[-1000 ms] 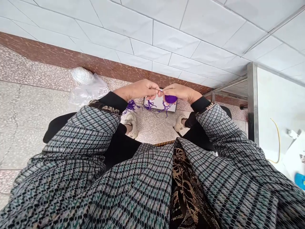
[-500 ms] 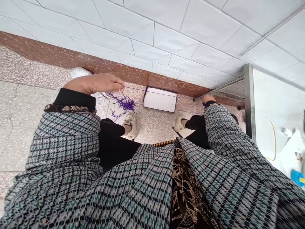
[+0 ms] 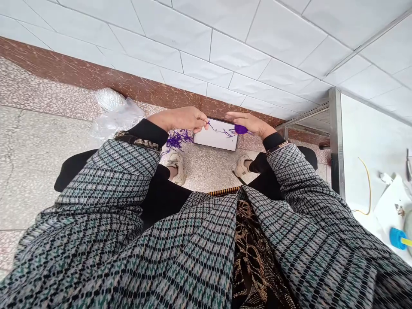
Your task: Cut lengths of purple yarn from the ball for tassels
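Note:
My left hand [image 3: 183,119] pinches a strand of purple yarn [image 3: 220,130] between thumb and fingers. The strand runs slack to a small purple yarn ball [image 3: 240,128] that my right hand [image 3: 249,123] grips. A loose tangle of purple yarn [image 3: 177,139] hangs below my left wrist, above the floor. Both hands are held out in front of my knees, a short gap apart, above a white box [image 3: 216,138] that sits on the floor against the wall.
A clear plastic bag [image 3: 116,112] with a white bundle lies on the speckled floor by the brown skirting. My feet in pale shoes [image 3: 176,165] flank the box. A metal-framed white cabinet [image 3: 334,141] stands at right, with a blue object [image 3: 396,238] beside it.
Half a second ago my hands were spread wide with the strand pulled taut. They have come back together in front of me, and the strand now hangs slack.

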`<state>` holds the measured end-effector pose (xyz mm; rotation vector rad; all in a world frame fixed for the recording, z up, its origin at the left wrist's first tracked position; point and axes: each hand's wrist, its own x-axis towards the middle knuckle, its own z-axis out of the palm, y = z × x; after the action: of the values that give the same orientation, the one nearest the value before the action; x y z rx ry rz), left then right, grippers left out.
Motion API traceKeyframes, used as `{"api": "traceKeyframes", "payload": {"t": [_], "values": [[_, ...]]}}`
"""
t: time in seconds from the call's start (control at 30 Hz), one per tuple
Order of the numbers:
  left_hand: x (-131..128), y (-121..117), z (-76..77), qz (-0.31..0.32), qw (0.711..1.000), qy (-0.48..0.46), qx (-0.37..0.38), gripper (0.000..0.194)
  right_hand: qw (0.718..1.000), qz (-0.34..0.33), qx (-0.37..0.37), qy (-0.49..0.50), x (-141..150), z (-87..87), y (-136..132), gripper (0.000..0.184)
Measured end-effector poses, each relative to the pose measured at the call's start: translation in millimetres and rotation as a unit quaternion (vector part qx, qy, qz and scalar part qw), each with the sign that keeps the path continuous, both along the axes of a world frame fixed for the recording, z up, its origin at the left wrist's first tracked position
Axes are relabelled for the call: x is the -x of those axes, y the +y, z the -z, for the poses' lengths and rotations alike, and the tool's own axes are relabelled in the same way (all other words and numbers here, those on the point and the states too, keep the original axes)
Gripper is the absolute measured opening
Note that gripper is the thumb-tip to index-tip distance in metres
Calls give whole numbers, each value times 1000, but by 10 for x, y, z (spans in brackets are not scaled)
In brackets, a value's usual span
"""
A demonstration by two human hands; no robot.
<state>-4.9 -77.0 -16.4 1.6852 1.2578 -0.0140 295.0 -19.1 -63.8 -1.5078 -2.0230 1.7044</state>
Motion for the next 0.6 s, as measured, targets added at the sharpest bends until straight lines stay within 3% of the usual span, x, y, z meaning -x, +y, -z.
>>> {"api": "traceKeyframes", "payload": {"t": [0.1, 0.17, 0.23, 0.3, 0.4, 0.43, 0.5, 0.53, 0.6], "values": [[-116, -10, 8, 13, 1000, -14, 1, 20, 987, -75, 3, 142, 281, 54, -147, 55], [-125, -12, 40, 12, 1000, -28, 4, 20, 980, -127, 13, 152, 418, 74, -203, 43], [-84, -8, 71, 10, 999, -46, 11, 22, 982, -143, 18, 124, 484, 45, -222, 29], [3, -1, 84, 6, 998, -63, 14, 25, 989, -124, 4, 82, 459, -38, -193, 26], [204, 6, 46, -5, 998, -69, -2, 23, 987, -114, -101, -44, 239, -211, -16, 26], [285, 0, 15, -11, 998, -64, -12, 22, 974, -117, -154, -116, 121, -262, 81, 24], [457, -32, -74, -28, 997, -60, -30, 21, 915, -95, -248, -303, -171, -336, 303, 24], [544, -61, -131, -42, 996, -64, -35, 20, 877, -74, -256, -399, -338, -359, 412, 27], [709, -139, -260, -80, 992, -88, -41, 16, 818, -28, -196, -540, -686, -379, 580, 40]]}}
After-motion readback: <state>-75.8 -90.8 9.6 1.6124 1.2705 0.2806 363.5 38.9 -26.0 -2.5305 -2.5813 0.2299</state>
